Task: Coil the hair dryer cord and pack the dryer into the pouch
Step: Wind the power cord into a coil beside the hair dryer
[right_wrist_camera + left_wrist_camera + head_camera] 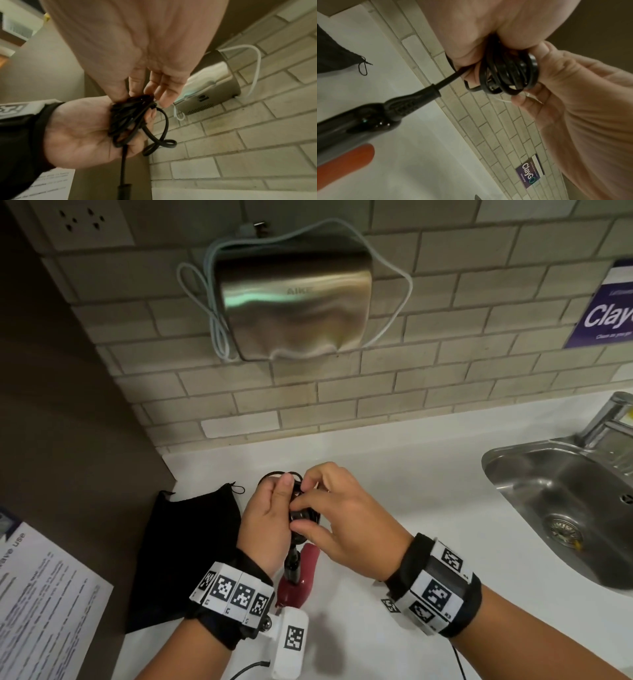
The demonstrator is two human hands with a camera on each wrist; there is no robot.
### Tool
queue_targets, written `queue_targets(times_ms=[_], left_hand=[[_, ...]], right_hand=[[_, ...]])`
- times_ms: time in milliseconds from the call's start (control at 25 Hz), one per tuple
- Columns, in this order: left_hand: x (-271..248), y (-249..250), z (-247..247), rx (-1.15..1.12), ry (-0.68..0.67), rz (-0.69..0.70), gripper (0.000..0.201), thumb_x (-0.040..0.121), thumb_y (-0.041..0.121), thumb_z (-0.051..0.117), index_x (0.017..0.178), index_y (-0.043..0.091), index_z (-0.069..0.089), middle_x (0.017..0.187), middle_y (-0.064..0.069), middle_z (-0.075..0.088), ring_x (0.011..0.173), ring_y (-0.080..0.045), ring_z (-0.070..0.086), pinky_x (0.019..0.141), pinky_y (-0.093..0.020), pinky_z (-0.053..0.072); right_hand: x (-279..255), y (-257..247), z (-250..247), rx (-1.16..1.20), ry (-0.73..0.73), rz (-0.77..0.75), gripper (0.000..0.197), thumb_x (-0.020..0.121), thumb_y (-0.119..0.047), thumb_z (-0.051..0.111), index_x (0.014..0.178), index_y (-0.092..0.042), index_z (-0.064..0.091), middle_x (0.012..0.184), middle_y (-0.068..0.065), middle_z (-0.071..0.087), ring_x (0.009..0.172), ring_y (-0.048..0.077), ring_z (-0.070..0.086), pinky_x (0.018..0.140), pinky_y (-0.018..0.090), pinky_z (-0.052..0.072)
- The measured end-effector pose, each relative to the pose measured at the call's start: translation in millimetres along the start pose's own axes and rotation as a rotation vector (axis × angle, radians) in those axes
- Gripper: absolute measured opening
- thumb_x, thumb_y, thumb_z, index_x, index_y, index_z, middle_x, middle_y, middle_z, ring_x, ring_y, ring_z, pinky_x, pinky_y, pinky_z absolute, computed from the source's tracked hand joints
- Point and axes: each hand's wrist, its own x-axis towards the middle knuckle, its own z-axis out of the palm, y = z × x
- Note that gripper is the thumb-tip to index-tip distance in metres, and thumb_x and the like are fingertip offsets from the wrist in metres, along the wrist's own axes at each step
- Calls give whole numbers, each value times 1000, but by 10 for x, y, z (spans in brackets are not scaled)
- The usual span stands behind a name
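A bundle of black cord (303, 513) (506, 75) (130, 119) sits between both hands above the white counter. My left hand (270, 518) (82, 129) grips the coils in its palm. My right hand (329, 518) (556, 88) pinches the bundle from the other side with thumb and fingertips. A straight length of cord runs down to the dark red hair dryer (296, 577) (351, 125), which lies on the counter below the hands. The black drawstring pouch (185, 546) (332, 54) lies flat to the left.
A steel sink (561, 508) with a tap (609, 419) is set into the white counter (394, 474) at the right. A metal hand dryer (294, 302) hangs on the tiled wall ahead. A printed sheet (44, 604) lies at the left.
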Motion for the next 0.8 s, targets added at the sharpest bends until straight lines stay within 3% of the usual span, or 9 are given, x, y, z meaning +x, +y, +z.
queue_targets(times_ms=[80, 160, 280, 360, 440, 520, 600, 680, 800], left_hand=[[5, 1, 13, -25, 25, -33, 34, 105, 40, 50, 101, 13, 70, 87, -6, 74, 81, -13, 71, 75, -28, 56], [64, 1, -29, -79, 108, -125, 35, 104, 41, 52, 98, 12, 69, 83, -11, 71, 77, -21, 69, 75, -38, 56], [222, 14, -168, -320, 224, -378, 34, 105, 35, 53, 89, 6, 60, 59, -1, 56, 50, -12, 57, 62, -31, 52], [285, 84, -242, -480, 246, -538, 28, 105, 29, 55, 82, 12, 54, 46, 6, 48, 38, -6, 53, 57, -27, 51], [322, 184, -291, -604, 238, -636, 28, 105, 25, 56, 80, 12, 52, 42, 5, 47, 34, -7, 53, 55, -28, 55], [347, 279, -336, -703, 206, -687, 29, 106, 25, 53, 81, 11, 49, 43, 1, 46, 36, -10, 51, 57, -29, 60], [367, 310, -380, -734, 187, -697, 28, 108, 26, 49, 83, 12, 48, 46, 0, 43, 46, -12, 46, 66, -31, 55], [395, 264, -426, -719, 179, -709, 30, 109, 28, 46, 83, 13, 46, 45, 2, 40, 56, -14, 40, 67, -29, 49], [432, 132, -494, -658, 188, -698, 35, 107, 31, 49, 75, 17, 44, 41, 5, 37, 55, -13, 37, 65, -26, 44]], right_hand=[[-1, -15, 7, -42, 6, 0, 26, 99, -33, 67, 117, -16, 75, 123, -2, 53, 116, 15, 51, 99, 29, 49], [-31, -49, -8, 113, 84, 1, 18, 101, -26, 66, 114, -15, 72, 128, -4, 58, 122, 15, 55, 103, 31, 48], [-88, -101, -132, 849, 108, 78, 11, 106, -16, 55, 109, -7, 59, 125, 9, 73, 125, 27, 67, 110, 43, 50], [-144, -118, -210, 1227, 72, 141, 20, 106, -25, 48, 106, -5, 51, 92, 12, 72, 95, 32, 73, 109, 54, 51], [-234, -27, -243, 1134, 85, 206, 29, 109, -33, 45, 101, -5, 48, 74, 1, 53, 67, 23, 54, 104, 58, 54], [-373, 106, -260, 631, 56, 173, 33, 111, -42, 39, 97, -14, 50, 74, -12, 45, 64, 15, 42, 79, 48, 56], [-526, 132, -290, 330, -8, 86, 30, 109, -52, 36, 93, -31, 49, 76, -17, 47, 65, 9, 45, 64, 33, 44], [-654, -28, -328, 422, 63, 30, 29, 109, -54, 38, 91, -35, 50, 75, -15, 48, 63, 11, 45, 61, 28, 38], [-726, -338, -490, 827, 230, 26, 40, 105, -53, 51, 84, -19, 56, 65, -3, 44, 55, 25, 35, 55, 39, 30]])
